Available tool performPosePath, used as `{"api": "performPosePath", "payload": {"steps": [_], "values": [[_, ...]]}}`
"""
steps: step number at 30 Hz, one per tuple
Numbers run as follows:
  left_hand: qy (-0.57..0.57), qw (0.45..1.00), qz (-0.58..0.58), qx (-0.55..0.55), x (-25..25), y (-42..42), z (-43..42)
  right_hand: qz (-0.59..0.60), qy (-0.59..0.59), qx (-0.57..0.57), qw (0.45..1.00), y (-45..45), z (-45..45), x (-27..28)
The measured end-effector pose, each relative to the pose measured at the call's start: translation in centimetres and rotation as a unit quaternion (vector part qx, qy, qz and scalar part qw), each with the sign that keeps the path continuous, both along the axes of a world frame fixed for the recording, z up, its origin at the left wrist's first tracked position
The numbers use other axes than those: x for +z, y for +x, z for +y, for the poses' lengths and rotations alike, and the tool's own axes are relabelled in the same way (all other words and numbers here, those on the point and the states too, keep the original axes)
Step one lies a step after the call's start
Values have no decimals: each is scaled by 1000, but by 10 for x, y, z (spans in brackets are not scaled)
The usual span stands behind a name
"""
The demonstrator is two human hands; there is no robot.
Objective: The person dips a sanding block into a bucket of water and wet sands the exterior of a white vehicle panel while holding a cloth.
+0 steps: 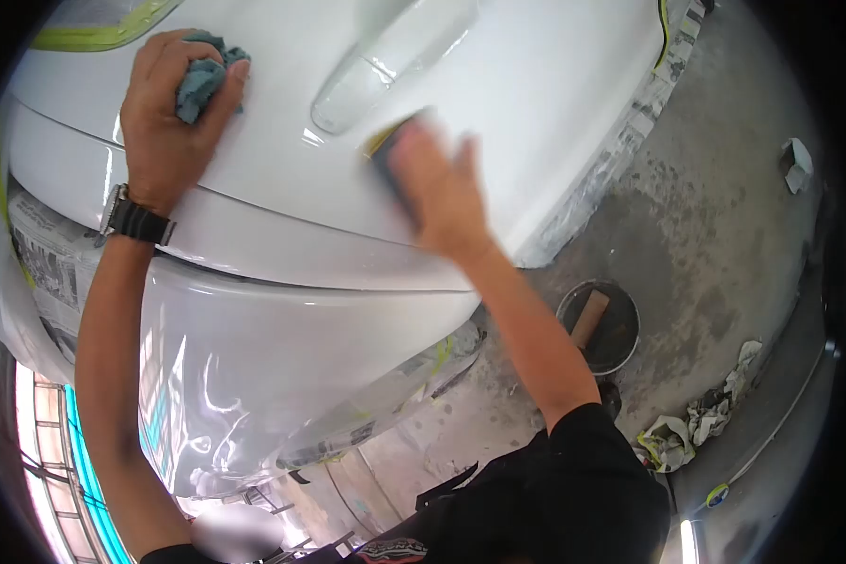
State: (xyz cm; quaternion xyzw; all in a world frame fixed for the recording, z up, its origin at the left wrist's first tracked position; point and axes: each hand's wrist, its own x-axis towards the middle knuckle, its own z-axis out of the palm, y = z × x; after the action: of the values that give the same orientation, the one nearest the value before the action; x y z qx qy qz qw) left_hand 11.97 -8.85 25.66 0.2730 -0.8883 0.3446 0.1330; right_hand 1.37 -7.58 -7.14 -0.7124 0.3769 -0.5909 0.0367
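The left hand [180, 108] has its fingers curled closed around a crumpled blue-green cloth [202, 83], bunched between thumb and fingertips against the white car panel [273, 179]. The right hand [439, 193], blurred, has its fingers laid over a dark sanding block [392, 164] with a yellowish edge, the thumb spread apart from them; the block lies under these fingers on the same panel, just beside the clear-covered handle recess [371, 80].

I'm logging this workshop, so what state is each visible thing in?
Left hand, closed around cloth
Cloth, crumpled
Watch, fastened on wrist
Right hand, blurred, holding dark block
Dark block, held, blurred
White panel, glossy
Bucket, open, brown block inside
Paper, crumpled
Floor, darkly stained
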Motion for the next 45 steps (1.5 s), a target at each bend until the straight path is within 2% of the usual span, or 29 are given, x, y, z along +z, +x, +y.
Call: {"api": "performPosePath", "payload": {"steps": [1, 2, 5, 7, 9, 11, 13, 16, 20, 23, 24, 27, 31, 35, 37, 40, 43, 44, 45], "values": [[11, 1000, 1, 0, -1, 1, 2, -153, 31, -82, 984, -12, -17, -2], [17, 1000, 7, 2, -2, 0, 2, -236, 77, -128, 960, -27, -30, 2], [-1, 1000, -6, -1, -3, -1, 1, -314, 137, -99, 934, -37, -25, 36], [8, 1000, 12, 11, -5, -2, 2, -254, 135, -192, 938, 1, -15, 58], [8, 1000, 17, 24, -7, -1, 5, -323, 131, -128, 928, 49, 17, 79], [-4, 999, 6, 32, -6, -1, 4, -307, 155, -63, 937, 78, 63, 88], [-4, 1000, 7, 15, -5, -2, 4, -272, 159, -66, 947, 62, 65, 91], [15, 999, 11, 27, -7, -3, 5, -322, 165, -143, 921, 22, 11, 111], [-19, 1000, 2, 8, -6, -1, 2, -345, 169, -121, 915, 64, 54, 125], [-13, 1000, 2, 15, -7, -3, 4, -291, 184, -99, 934, 59, 61, 117], [-8, 1000, 9, 15, -8, -4, 3, -300, 169, -143, 928, 53, 44, 119], [2, 1000, 12, 25, -8, -2, 4, -304, 171, -169, 922, 43, 27, 123], [-11, 1000, -2, 20, -6, -3, 5, -256, 198, -116, 939, 56, 64, 116], [5, 999, 16, 43, -8, -5, 6, -295, 139, -165, 931, 18, 11, 116], [12, 999, 8, 43, -8, -4, 8, -289, 134, -194, 928, 31, 7, 110], [-11, 1000, -7, 18, -5, -6, 5, -289, 122, -28, 949, 80, 68, 85], [-16, 1000, -8, -9, -6, -5, 3, -161, 79, 16, 984, 66, 65, 37], [-13, 1000, -7, -15, -7, -4, 2, -167, 129, -63, 975, 42, 33, 34], [-5, 1000, -8, 0, -9, -4, 3, -256, 129, -134, 949, 20, -10, 27]]}}
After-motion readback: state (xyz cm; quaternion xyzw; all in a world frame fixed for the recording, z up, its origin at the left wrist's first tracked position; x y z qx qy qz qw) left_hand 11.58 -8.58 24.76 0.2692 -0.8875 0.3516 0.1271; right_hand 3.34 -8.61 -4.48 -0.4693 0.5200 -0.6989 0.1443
